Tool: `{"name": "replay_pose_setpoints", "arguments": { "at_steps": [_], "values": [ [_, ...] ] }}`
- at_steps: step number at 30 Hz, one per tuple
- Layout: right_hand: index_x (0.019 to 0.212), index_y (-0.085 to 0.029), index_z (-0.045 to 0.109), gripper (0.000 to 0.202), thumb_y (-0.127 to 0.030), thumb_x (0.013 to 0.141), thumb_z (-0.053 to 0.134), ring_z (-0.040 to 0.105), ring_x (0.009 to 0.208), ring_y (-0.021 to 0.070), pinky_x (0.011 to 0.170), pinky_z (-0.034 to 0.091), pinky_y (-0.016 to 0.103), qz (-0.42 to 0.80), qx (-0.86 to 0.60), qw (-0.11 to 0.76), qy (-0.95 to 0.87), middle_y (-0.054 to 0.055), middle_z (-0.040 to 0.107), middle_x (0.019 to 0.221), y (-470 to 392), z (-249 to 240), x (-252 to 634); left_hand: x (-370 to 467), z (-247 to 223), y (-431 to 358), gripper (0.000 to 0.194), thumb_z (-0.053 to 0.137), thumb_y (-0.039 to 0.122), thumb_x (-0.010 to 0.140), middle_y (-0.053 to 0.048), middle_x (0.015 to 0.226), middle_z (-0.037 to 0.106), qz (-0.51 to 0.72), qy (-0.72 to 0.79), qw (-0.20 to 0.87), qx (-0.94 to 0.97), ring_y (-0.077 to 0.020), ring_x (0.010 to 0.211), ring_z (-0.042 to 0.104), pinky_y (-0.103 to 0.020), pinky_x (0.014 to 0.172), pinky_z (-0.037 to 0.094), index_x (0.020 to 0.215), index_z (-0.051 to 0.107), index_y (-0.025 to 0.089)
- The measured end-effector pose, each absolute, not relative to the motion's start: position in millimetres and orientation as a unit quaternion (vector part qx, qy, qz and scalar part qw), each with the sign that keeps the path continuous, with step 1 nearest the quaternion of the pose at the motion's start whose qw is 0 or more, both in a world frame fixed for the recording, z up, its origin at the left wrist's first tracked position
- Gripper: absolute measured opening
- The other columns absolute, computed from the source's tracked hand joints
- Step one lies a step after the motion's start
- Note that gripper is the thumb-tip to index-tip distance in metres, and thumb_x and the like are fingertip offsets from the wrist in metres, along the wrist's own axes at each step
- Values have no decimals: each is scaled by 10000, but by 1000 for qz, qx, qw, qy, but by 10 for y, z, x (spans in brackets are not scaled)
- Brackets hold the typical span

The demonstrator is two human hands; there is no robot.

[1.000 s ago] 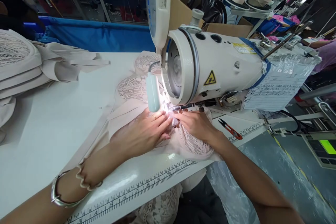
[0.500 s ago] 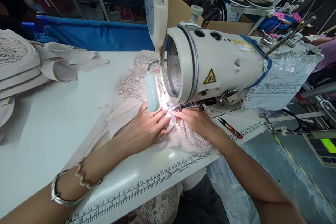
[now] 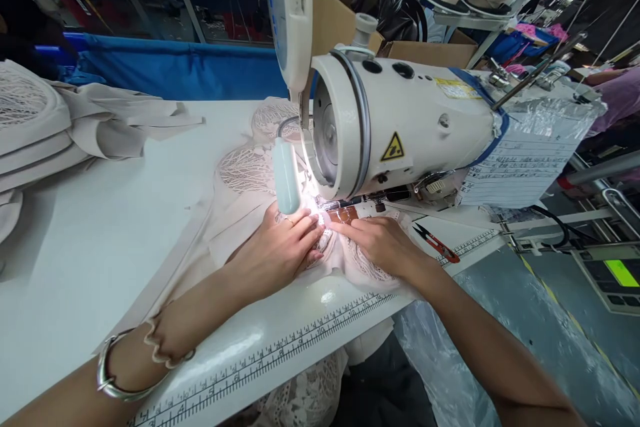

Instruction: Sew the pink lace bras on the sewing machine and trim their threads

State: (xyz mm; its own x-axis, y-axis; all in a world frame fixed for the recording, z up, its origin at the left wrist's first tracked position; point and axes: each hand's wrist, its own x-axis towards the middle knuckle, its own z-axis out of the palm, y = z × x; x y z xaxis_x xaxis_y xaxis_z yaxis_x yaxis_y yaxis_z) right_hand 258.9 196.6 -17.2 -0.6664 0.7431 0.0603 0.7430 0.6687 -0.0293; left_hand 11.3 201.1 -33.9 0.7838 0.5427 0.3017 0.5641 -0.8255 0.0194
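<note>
Under the head of the white sewing machine (image 3: 410,117), pale lace fabric (image 3: 341,268) lies bunched on the bench (image 3: 130,227), some of it spread flat behind the lamp (image 3: 286,180) and some gathered toward the front edge. Fingertips of both hands come very near the glaring spot where the machine meets the cloth, so a finger straying inward could be caught; glare hides the needle, and whether it is moving cannot be told. The lace is open and loosely folded, so an under-layer could well get trapped, or the edges drift apart, if the two hands pulled unevenly. The gathered front part might also drag if it slid over the edge.

The left hand (image 3: 277,247) is laid over the fabric, palm down, its fingers close together and only slightly bent, pressing rather than grasping. The right hand (image 3: 384,241) reaches in from the other side with its index finger extended onto the cloth; its other fingers and thumb are partly hidden, so whether they pinch a fold cannot be told. Near its wrist, snips (image 3: 437,243) lie on the bench.
</note>
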Motion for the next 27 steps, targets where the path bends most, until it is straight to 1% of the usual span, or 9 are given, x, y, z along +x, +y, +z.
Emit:
{"name": "replay_pose_setpoints", "arguments": {
  "at_steps": [3,7,10,14,16,18,21,24,27],
  "values": [
    [1312,-275,637,504,-21,925,436,470,607,135,575,270,273,17,-418,37,-907,-30,569,661,2016,-160,2562,96,-363,2028,413,317,281,1063,-195,1305,641,-153,-291,20,-944,-367,1246,568,-545,926,429,1210,656,97],
    [1335,-277,622,499,-43,942,422,583,729,158,620,349,254,48,-439,26,-897,-6,659,775,2066,-144,2522,72,-385,2046,454,300,334,1071,-205,1272,664,-164,-303,5,-939,-366,1193,615,-592,977,402,1317,594,90],
    [1368,-263,583,523,-27,931,417,614,775,171,624,364,260,48,-452,8,-891,12,699,871,2079,-148,2511,77,-367,2054,444,292,356,1071,-184,1242,677,-157,-315,6,-936,-361,1172,619,-622,989,378,1300,593,124],
    [1285,-197,603,392,-77,955,428,598,713,167,581,355,274,23,-447,33,-894,35,710,926,2070,-192,2563,108,-352,2046,381,312,273,1062,-193,1297,641,-133,-317,26,-939,-362,1200,587,-558,918,423,1216,621,112],
    [1219,-210,649,353,-99,977,417,588,690,156,571,350,277,-11,-423,65,-904,32,703,912,2068,-227,2607,117,-357,2039,392,297,260,1066,-203,1301,638,-137,-306,34,-941,-349,1188,595,-518,882,440,1230,608,87],
    [1190,-245,687,387,-89,987,396,600,733,153,590,363,271,-36,-391,90,-915,25,694,885,2073,-256,2640,116,-355,2036,429,274,300,1076,-203,1257,660,-144,-296,35,-944,-330,1137,623,-515,886,438,1270,582,72],
    [1205,-284,700,429,-76,973,406,616,812,153,601,379,261,-31,-382,91,-919,24,696,914,2089,-272,2645,104,-332,2042,468,239,364,1080,-184,1249,668,-138,-302,27,-943,-327,1130,627,-549,934,411,1259,588,108],
    [1223,-307,692,418,-102,959,442,623,801,157,567,366,267,-26,-414,66,-908,18,709,975,2107,-265,2615,88,-309,2063,488,214,394,1078,-177,1310,641,-129,-321,20,-938,-357,1192,595,-610,981,365,1229,605,144],
    [1226,-318,686,425,-98,934,468,635,817,173,558,360,274,-27,-433,54,-900,13,723,1053,2131,-284,2599,75,-306,2096,508,225,443,1070,-169,1315,635,-125,-337,8,-933,-371,1190,596,-668,1042,297,1236,607,153]
  ]
}}
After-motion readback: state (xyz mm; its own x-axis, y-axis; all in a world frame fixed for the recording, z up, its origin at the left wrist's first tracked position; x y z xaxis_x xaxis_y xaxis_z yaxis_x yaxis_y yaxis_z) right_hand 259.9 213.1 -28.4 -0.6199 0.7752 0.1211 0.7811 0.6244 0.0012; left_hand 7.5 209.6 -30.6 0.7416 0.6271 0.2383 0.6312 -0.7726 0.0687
